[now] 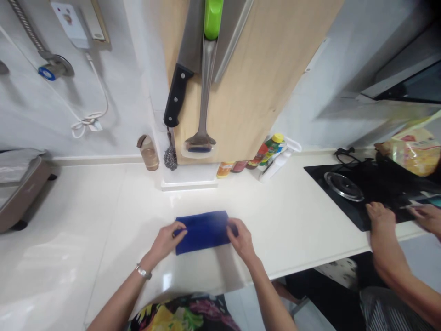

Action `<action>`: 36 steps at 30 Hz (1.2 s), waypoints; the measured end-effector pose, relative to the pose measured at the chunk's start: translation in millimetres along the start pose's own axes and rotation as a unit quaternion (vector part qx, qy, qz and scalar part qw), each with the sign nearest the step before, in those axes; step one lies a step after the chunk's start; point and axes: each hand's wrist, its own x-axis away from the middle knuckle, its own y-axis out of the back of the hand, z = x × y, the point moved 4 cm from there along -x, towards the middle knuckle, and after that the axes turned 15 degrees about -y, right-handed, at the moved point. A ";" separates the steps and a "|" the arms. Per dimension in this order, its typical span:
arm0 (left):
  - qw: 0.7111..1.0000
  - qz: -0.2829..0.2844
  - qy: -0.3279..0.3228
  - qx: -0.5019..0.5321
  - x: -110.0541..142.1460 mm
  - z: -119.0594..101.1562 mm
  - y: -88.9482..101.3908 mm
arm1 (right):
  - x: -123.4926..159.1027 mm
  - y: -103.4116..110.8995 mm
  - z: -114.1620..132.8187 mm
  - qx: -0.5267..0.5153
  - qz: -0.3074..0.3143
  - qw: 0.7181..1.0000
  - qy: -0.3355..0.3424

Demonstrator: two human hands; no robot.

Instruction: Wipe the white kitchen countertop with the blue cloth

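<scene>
A blue cloth [206,232], folded into a rectangle, lies on the white countertop [138,197] in front of me. My left hand [168,239] pinches its left edge between thumb and fingertips. At the opposite end, my right hand [241,236] grips the right edge, fingers curled and partly hiding the corner. Between both hands the cloth looks flat, with its far edge slightly slanted. A metal watch [143,271] is on my left wrist.
A wooden cabinet side [248,82] hangs close ahead, with a knife [177,94] and a green-handled turner [206,87]. Several bottles [270,149] stand beneath. Another person's hand [382,216] rests by the black hob [375,184] at right. A glass bottle [149,154] stands left.
</scene>
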 end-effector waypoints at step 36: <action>0.972 -0.085 -0.070 -0.208 7.0 18.6 -58.5 | 50.7 2.1 -42.7 0.087 -0.059 0.993 -0.046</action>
